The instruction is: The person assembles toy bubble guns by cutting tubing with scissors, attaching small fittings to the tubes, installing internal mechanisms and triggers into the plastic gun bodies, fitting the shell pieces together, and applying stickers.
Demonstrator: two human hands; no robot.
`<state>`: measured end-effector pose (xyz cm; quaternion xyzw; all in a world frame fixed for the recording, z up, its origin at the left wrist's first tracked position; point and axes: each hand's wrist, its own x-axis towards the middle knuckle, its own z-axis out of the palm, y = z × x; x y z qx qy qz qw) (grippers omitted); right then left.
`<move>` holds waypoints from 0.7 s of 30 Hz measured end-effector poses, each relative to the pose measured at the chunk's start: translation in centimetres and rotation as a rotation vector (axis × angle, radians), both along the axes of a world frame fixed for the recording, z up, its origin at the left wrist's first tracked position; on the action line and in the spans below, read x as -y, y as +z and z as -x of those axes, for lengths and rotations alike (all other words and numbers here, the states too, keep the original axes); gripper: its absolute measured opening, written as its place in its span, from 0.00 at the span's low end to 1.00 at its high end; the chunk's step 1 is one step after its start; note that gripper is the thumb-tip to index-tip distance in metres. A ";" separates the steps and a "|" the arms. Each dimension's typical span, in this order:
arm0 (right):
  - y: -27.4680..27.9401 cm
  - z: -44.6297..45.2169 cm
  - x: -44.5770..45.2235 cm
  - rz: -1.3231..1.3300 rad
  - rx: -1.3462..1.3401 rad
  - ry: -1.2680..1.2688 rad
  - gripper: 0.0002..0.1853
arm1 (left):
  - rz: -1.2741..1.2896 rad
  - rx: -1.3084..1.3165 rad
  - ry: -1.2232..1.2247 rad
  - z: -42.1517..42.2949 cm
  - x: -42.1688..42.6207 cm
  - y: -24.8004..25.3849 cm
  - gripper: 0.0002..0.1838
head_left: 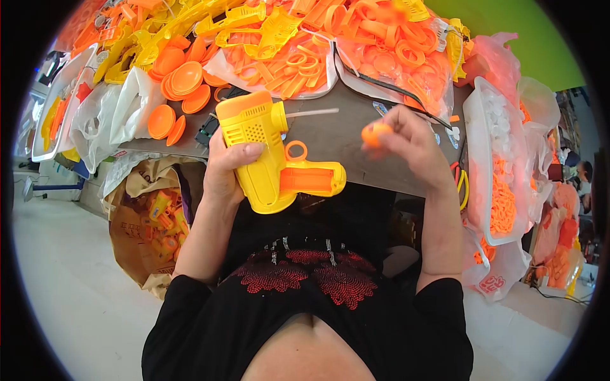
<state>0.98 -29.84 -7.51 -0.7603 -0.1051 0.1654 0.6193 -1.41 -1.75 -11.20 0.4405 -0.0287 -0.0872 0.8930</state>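
A yellow and orange plastic toy gun (pixel 267 152) is gripped in my left hand (pixel 225 162), thumb across its side. A thin whitish rod (pixel 311 113) sticks out of its yellow nozzle toward the right. The handle, with an orange inset (pixel 309 180), points right, and an orange ring (pixel 296 151) sits by it as a trigger. To the right and apart from the gun, my right hand (pixel 410 143) pinches a small round orange plastic part (pixel 376 134). Its far side is hidden by my fingers.
Piles of yellow shells (pixel 273 32) and orange parts (pixel 381 51) cover the back of the table (pixel 356 146). Orange discs (pixel 184 79) lie at left. A white bin (pixel 478 165) stands right; a paper bag (pixel 127 235) holding toy parts is below left.
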 end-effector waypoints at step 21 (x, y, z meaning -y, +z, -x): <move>-3.0 7.6 -5.1 -0.472 -0.091 -0.049 0.20 | 0.092 0.020 0.085 1.2 0.3 -0.4 0.36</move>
